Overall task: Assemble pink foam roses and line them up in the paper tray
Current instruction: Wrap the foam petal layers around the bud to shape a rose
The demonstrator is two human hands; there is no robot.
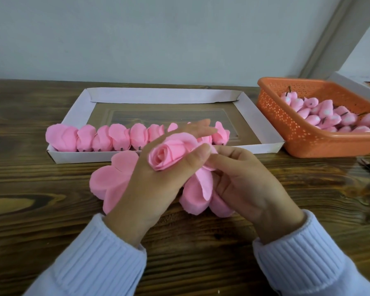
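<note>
- A person in pale blue ribbed sleeves (pixel 98 259) sits at a dark wooden table (pixel 41 210), working just in front of their body.
- The left hand (pixel 158 189) grips a half-built pink rose (pixel 169 154). Its thumb and fingers curl round the base, and the bloom faces up toward 12 o'clock.
- The right hand (pixel 250 189) meets it from 3 o'clock. Thumb and forefinger pinch an outer petal at the rose's edge, and the other fingers are loosely curled below.
- More pink petal layers (pixel 198 189) hang beneath the rose between the two hands.
- A loose petal sheet (pixel 109 178) lies flat on the table at 9 o'clock of the hands.
- At 12 o'clock sits the white paper tray (pixel 77 116), with a row of finished roses (pixel 120 137) along its near wall. The right end of the row is partly hidden by the fingers.
- At 2 o'clock an orange perforated basket (pixel 286 129) holds a heap of pink buds (pixel 325 118) with dark stems.
- The foam looks very light, soft and thin. It probably creases or tears if squeezed hard.
- The safest hold is likely low at the base, where the layers gather, leaving the petal edges free.
- The petals seem dry and slightly grippy rather than slippery, so a gentle pinch should be enough.
</note>
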